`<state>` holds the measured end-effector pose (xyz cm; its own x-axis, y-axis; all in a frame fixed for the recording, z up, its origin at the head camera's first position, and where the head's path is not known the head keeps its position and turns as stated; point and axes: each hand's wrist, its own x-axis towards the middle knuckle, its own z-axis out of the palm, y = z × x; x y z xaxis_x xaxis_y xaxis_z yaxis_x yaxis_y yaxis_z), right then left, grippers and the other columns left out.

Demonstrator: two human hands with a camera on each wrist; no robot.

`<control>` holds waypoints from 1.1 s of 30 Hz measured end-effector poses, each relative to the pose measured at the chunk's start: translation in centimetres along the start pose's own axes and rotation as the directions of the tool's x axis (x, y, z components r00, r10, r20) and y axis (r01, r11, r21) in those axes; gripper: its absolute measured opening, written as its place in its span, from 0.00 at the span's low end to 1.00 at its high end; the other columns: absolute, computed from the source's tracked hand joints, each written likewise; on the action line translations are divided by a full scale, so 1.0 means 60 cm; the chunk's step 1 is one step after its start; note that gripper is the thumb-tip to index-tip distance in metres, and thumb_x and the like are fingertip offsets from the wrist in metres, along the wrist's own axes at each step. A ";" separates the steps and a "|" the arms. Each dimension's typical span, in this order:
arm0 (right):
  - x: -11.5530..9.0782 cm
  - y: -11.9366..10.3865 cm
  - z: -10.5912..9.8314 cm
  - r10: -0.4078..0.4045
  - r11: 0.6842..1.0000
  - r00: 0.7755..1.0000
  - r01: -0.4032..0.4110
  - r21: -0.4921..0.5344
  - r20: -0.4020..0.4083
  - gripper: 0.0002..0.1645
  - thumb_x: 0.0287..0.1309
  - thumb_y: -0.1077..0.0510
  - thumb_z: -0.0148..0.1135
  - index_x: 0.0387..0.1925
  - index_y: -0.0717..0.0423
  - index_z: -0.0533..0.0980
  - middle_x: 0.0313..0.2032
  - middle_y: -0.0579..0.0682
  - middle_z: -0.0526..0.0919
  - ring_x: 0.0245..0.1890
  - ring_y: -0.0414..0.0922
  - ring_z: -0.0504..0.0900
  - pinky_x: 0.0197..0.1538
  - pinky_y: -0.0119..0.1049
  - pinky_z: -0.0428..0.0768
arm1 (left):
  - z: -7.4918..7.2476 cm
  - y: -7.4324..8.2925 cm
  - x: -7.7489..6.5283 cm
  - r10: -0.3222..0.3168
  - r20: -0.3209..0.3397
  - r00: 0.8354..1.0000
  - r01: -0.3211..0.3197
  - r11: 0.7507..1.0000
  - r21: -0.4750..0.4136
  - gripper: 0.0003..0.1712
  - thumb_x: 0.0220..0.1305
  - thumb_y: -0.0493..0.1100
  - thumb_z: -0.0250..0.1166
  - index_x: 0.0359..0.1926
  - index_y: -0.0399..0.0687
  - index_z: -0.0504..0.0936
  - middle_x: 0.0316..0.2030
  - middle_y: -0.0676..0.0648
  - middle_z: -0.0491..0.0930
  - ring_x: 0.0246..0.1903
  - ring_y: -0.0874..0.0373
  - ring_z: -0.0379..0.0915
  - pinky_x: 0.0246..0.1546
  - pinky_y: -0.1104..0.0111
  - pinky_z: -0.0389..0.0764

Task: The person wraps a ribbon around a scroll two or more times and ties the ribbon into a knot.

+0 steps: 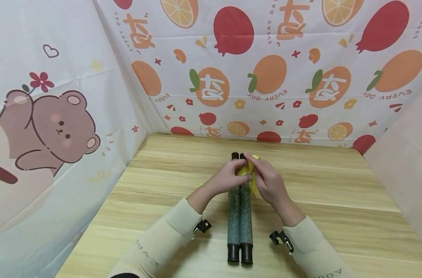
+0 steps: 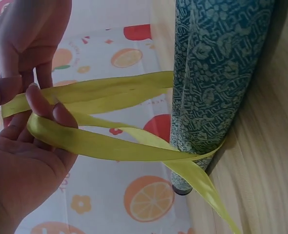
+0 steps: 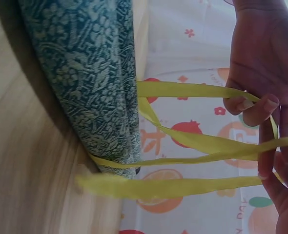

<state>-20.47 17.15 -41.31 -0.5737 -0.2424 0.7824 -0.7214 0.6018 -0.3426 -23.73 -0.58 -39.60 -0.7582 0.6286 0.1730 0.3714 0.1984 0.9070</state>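
A rolled scroll (image 1: 234,220) with blue-green patterned brocade lies lengthwise on the table, wound as two parallel rolls with dark end knobs. A yellow ribbon (image 2: 110,144) passes around it and rises in strands above the far part. My left hand (image 1: 228,177) holds one looped strand, which runs over its curled fingers in the left wrist view. Opposite it, my right hand (image 1: 271,183) pinches another part of the ribbon. Both hands meet over the scroll, fingertips close together. Where the strands cross is partly hidden by the fingers.
The wooden table (image 1: 336,200) extends on both sides of the scroll. A printed cloth with fruit (image 1: 233,31) hangs behind, and a cloth with a bear (image 1: 63,127) hangs at the left. Small dark devices are worn at both wrists.
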 end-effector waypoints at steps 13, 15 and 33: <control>0.005 -0.006 -0.012 0.363 0.851 0.900 -0.425 0.309 0.241 0.24 0.75 0.59 0.47 0.69 0.50 0.67 0.42 0.54 0.83 0.38 0.44 0.82 0.42 0.33 0.83 | -0.003 0.016 0.001 -0.029 -0.020 0.999 0.025 0.987 -0.158 0.08 0.70 0.40 0.60 0.43 0.39 0.78 0.24 0.49 0.82 0.23 0.50 0.74 0.20 0.70 0.68; 0.006 -0.005 -0.012 0.391 0.830 0.883 -0.460 0.316 0.260 0.23 0.75 0.60 0.46 0.68 0.54 0.67 0.38 0.55 0.81 0.35 0.45 0.81 0.41 0.33 0.82 | -0.003 0.019 0.001 -0.034 -0.016 0.999 0.030 0.982 -0.185 0.08 0.70 0.40 0.60 0.43 0.38 0.77 0.24 0.48 0.82 0.23 0.50 0.75 0.20 0.70 0.69; 0.002 -0.002 -0.018 0.424 0.712 0.880 -0.471 0.521 0.216 0.16 0.64 0.67 0.60 0.53 0.63 0.77 0.31 0.51 0.79 0.29 0.40 0.79 0.34 0.30 0.80 | -0.007 0.025 0.001 -0.050 -0.047 0.998 0.033 0.951 -0.307 0.13 0.73 0.40 0.56 0.45 0.30 0.72 0.31 0.29 0.79 0.21 0.52 0.73 0.26 0.68 0.78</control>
<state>-20.05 17.88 -40.60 -0.8942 -0.1220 0.4308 -0.4455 0.1462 -0.8833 -23.45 -0.54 -38.04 -0.8002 0.5818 0.1455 0.1638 -0.0214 0.9863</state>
